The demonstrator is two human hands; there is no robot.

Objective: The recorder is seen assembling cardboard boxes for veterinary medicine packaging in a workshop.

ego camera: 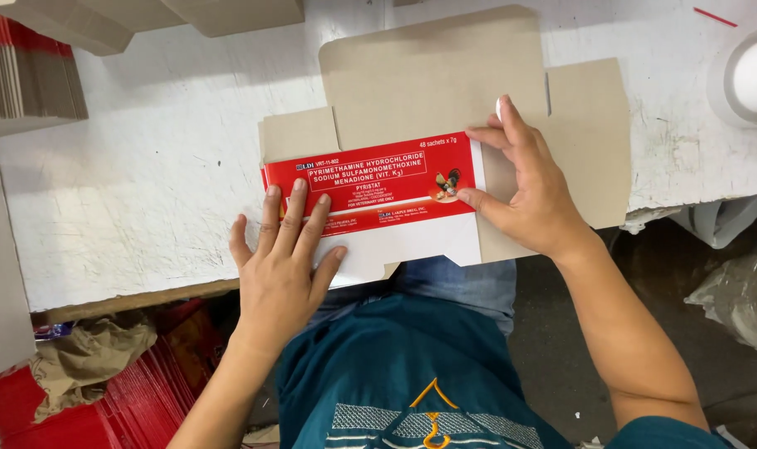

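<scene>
Both hands [283, 266] [524, 187] flat on carton blank [445, 83]

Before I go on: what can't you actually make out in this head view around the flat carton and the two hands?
- Flat carton: the near white panel under the left hand; the flap beneath the right hand.
- Stack of flat cartons: cut off by the left edge, count unclear.
- White cylinder: cut by the right edge, kind unclear.
- Floor under the table: hidden by its edge and the person's body.
</scene>
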